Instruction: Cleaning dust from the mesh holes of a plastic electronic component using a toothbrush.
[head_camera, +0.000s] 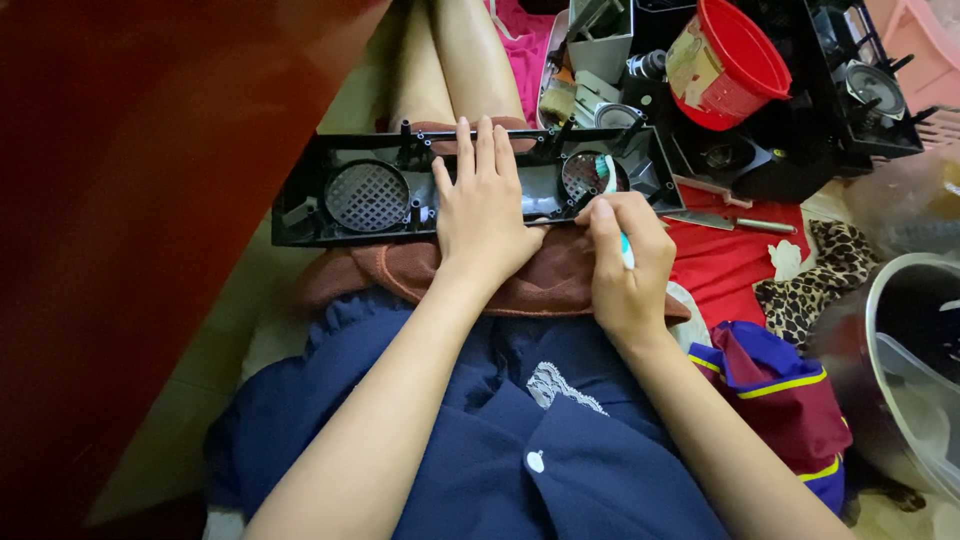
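While seated, black panel (340, 215) on lap, red cloth (725, 265) beside

Left arm: reaches forward from lower centre, forearm bare.
Left hand (483, 205): palm down, fingers straight and together, thumb spread, pressing flat.
Right arm: comes in from lower right, wrist bent inward.
Right hand (626, 262): fingers curled in a pen-like grip, thumb tip pointing forward.

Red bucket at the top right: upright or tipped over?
Tipped. The red bucket lies on its side among black parts, its open mouth facing the camera; the visible interior looks empty.
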